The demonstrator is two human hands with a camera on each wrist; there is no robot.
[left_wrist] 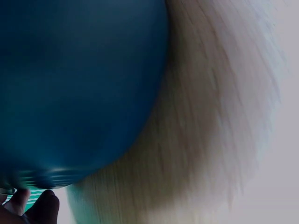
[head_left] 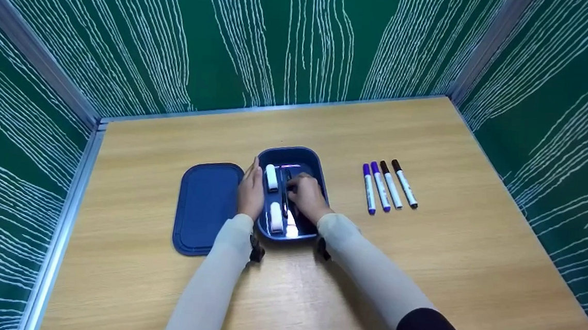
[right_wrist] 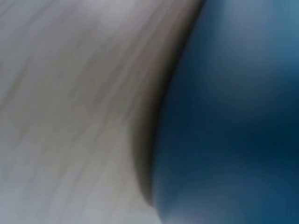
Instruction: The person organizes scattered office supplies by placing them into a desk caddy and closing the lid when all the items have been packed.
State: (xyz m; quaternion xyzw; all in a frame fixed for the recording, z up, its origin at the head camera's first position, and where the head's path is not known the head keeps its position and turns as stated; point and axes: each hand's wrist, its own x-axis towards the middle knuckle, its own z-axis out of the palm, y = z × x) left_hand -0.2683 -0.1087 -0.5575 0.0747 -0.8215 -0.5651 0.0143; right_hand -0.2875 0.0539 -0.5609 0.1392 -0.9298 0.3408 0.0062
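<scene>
A dark blue open box (head_left: pixel 319 162) stands on the table with two small white blocks with rounded ends, a far one (head_left: pixel 271 177) and a near one (head_left: pixel 276 217), along its left side. My left hand (head_left: pixel 251 192) lies against the box's left wall, fingers straight and pointing away. Inside the box my right hand (head_left: pixel 309 196) has curled fingers and pinches a slim black pen (head_left: pixel 285 198) lying lengthwise near the middle; its fingertips are partly hidden. Both wrist views show mostly the box's outer wall (left_wrist: pixel 79 84), blurred in the right wrist view (right_wrist: pixel 233 121).
A dark blue lid (head_left: pixel 207 205) lies flat left of the box, partly behind the left hand. Several white markers (head_left: pixel 391 186) with purple or black caps lie in a row to the right. Green panels with white lines (head_left: pixel 313 42) border the wooden table (head_left: pixel 133 174).
</scene>
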